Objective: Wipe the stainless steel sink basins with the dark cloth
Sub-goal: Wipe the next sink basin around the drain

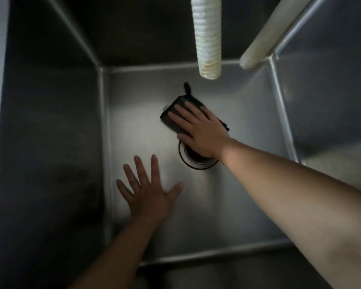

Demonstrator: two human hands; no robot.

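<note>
I look straight down into a deep stainless steel sink basin (248, 113). A folded dark cloth (172, 117) lies on the basin floor just beyond the round drain (193, 160). My right hand (200, 130) lies flat on the cloth, fingers spread, pressing it against the steel; the palm covers the cloth's near part and the drain's far rim. My left hand (148, 190) rests flat on the bare basin floor to the left of the drain, fingers apart, holding nothing.
A white ribbed hose (207, 38) hangs down over the basin's far side, its end above the cloth. A second pale pipe (265, 40) slants in from the upper right. Steep steel walls enclose the floor; the left wall (50, 142) is in shadow.
</note>
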